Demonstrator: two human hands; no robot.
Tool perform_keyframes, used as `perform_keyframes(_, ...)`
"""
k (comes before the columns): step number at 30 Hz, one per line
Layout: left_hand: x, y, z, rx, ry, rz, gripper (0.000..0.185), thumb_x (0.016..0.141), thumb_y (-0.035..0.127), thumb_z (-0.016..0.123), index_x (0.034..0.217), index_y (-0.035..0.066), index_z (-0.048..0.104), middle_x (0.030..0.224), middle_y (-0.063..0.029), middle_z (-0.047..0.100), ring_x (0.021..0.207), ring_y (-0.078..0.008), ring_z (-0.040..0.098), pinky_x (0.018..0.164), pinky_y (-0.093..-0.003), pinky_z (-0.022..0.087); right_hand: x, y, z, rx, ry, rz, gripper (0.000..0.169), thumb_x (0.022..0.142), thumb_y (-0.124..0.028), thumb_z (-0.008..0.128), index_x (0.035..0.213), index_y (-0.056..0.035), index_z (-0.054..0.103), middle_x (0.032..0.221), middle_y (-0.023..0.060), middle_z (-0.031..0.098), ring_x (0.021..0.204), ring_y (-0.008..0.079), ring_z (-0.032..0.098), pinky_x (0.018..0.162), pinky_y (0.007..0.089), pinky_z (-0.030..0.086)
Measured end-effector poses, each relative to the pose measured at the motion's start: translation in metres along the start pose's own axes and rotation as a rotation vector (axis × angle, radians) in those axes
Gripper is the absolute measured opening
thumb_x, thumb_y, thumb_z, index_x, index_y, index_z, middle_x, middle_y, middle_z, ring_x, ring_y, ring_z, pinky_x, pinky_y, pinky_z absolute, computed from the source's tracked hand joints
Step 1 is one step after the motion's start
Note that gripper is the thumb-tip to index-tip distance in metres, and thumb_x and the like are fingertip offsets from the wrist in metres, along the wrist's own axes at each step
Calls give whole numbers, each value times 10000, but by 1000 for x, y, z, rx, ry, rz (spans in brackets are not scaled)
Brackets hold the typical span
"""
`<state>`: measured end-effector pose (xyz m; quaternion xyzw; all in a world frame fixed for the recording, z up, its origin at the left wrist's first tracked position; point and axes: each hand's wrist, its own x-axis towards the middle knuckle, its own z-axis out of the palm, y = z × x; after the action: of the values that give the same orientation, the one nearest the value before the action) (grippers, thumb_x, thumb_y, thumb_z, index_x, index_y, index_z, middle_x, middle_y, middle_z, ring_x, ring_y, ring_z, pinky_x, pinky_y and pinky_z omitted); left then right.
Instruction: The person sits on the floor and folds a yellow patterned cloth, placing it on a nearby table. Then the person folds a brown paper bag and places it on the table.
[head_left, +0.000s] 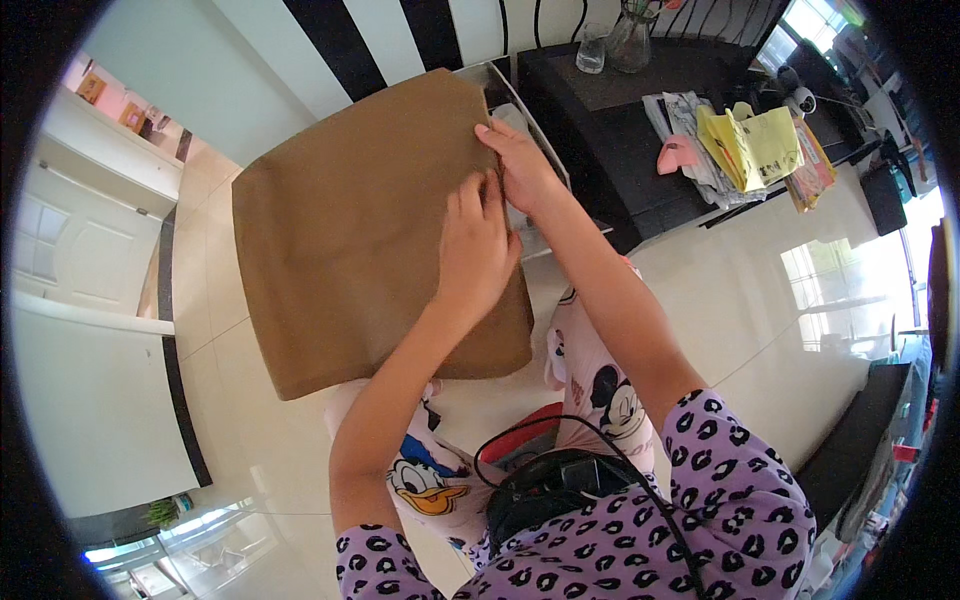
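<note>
A large brown panel (360, 225), of fabric or stiff paper, spreads before me above the floor and partly over my knees. Its surface is plain, with faint creases and rounded corners. My right hand (525, 165) grips its upper right edge, thumb on top and the other fingers hidden behind. Just below and to the left, my left hand (478, 244) pinches the same edge, its fingers bent over the face and its thumb at the border. The two hands nearly touch. The panel's underside is hidden.
An open drawer or tray (551, 161) with pale contents sits behind the panel's right edge. A black cabinet (622, 157) bears a glass (591, 51), a vase (631, 41), papers and yellow packets (754, 146). A black cable (581, 420) loops across my lap. A white door (82, 247) stands left.
</note>
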<state>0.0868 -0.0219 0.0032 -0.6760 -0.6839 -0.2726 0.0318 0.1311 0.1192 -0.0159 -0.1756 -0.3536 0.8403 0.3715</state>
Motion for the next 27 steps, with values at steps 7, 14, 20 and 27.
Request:
perform_keyframes(7, -46, 7, 11, -84, -420, 99, 800, 732, 164, 754, 1376, -57, 334, 1377, -213, 336, 1253, -376, 393, 1021, -412, 407, 19, -10, -33, 39, 178, 40, 322, 990, -175, 458, 1269, -18, 488, 1180, 106, 588, 1063, 229, 579, 915, 382, 482)
perform_keyframes(14, -70, -12, 29, 62, -430, 243, 1007, 683, 300, 804, 1453, 3, 225, 1514, -200, 175, 1388, -381, 224, 1126, -485, 233, 39, -10, -75, 71, 257, 103, 371, 955, -259, 545, 1250, -35, 528, 1237, 113, 582, 1120, 260, 555, 969, 419, 443)
perform_keyframes(20, -56, -53, 39, -134, -300, 106, 930, 736, 352, 760, 1436, -9, 265, 1507, -224, 194, 1370, -402, 258, 1114, -491, 244, 12, -1, -79, -383, 124, 367, 418, 910, -212, 623, 1261, -22, 503, 1198, 132, 586, 1116, 272, 554, 958, 431, 441)
perform_keyframes(27, -49, -249, -35, 345, 319, -548, 536, 790, 361, 697, 1111, -50, 574, 1123, -238, 585, 1076, -407, 546, 902, -474, 447, 12, -15, -110, -535, 180, 321, 343, 918, -164, 599, 1218, -19, 520, 1175, 123, 598, 1034, 274, 597, 881, 452, 482)
